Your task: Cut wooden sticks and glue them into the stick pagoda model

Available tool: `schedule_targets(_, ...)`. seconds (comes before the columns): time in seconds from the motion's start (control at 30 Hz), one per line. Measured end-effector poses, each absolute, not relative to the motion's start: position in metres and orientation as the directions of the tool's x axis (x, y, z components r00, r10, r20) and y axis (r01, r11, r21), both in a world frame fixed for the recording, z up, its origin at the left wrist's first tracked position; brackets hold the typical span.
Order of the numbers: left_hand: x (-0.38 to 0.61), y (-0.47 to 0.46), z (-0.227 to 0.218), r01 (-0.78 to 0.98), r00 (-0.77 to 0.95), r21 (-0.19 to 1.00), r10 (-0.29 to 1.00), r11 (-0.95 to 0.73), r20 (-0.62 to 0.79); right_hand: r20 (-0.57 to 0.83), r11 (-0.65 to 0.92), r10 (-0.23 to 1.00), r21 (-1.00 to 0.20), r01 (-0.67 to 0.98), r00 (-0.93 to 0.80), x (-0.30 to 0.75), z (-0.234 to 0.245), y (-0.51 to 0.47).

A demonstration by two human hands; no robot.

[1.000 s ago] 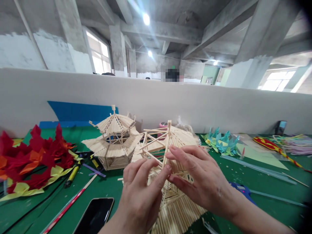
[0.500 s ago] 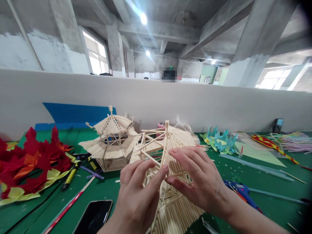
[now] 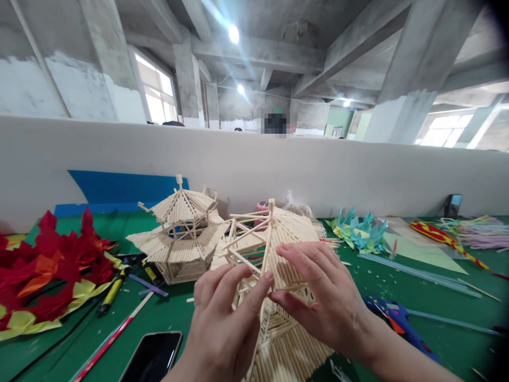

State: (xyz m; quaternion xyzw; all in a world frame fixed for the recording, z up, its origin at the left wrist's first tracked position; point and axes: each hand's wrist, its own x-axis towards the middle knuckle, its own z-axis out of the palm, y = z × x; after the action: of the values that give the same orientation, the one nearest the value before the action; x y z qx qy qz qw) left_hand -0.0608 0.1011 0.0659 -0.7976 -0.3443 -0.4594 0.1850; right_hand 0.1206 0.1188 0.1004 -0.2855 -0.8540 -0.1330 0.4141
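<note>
Tbl (image 3: 379,284) gap R of R hand (image 3: 322,292), but glue gun (image 3: 406,318) blks nr side.

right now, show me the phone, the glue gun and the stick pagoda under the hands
Phone (image 3: 153,358), head view: dark screen
Glue gun (image 3: 409,324), head view: blue body
Stick pagoda (image 3: 293,229), head view: upper roof sticks

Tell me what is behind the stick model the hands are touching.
Part of a pink object, a clear plastic bag and the white partition show behind the stick model. The model covers their lower parts, so anything low behind it cannot be seen.
</note>
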Motion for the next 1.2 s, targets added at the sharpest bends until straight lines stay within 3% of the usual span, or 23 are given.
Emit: schedule_targets(1.2, -0.0594, 0.101, 0.0632, 0.73, 0.325, 0.041, 0.399, -0.682, 0.858, 0.741, 0.785, 0.47, -0.101, 0.612, -0.48, 0.1163, 0.1045, 0.1148)
